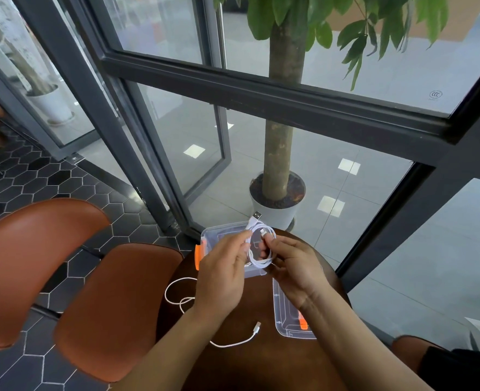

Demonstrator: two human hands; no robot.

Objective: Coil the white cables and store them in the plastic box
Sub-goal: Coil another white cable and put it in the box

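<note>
Both hands hold one coiled white USB cable (261, 265) just above the open clear plastic box (213, 233): the left hand (221, 268) has its grip pinched on the coil's left side, and the right hand (295, 268) grips near the small connector. A second white cable (233, 344) lies loose on the counter (247, 371), with the box lid (282, 314) to the right.

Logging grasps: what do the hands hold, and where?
The left hand pinches the coiled white cable at its left side; the right hand, its right side.
</note>
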